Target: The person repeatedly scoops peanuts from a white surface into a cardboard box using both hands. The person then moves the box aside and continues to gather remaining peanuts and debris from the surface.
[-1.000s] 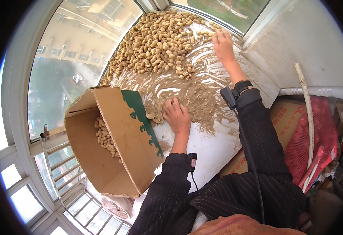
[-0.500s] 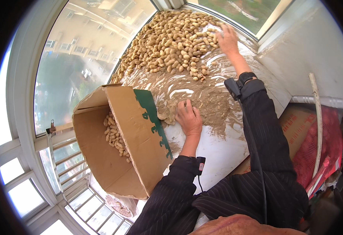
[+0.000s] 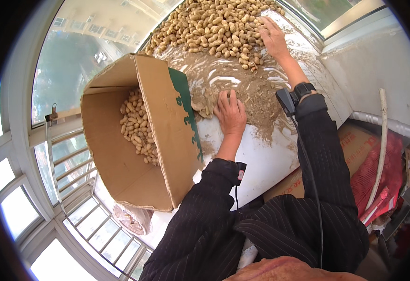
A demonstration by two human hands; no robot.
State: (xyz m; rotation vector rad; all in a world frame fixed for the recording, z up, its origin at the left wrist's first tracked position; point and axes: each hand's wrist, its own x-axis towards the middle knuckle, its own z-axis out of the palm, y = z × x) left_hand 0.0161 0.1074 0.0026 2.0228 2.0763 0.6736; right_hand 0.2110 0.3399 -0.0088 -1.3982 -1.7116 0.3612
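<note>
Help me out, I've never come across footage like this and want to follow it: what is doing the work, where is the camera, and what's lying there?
There is no machine here: a person works with two bare hands. The pictures come from one fisheye camera worn on the head, looking down, which is why straight edges bend.

On the white surface lie a big heap of unshelled peanuts and a smeared patch of brown dirt. At the left, an open cardboard box lies on its side with more peanuts inside.

The left hand is at the dirt, fingers bent; the right hand is at the heap's right edge. I can't tell whether either one holds anything.
</note>
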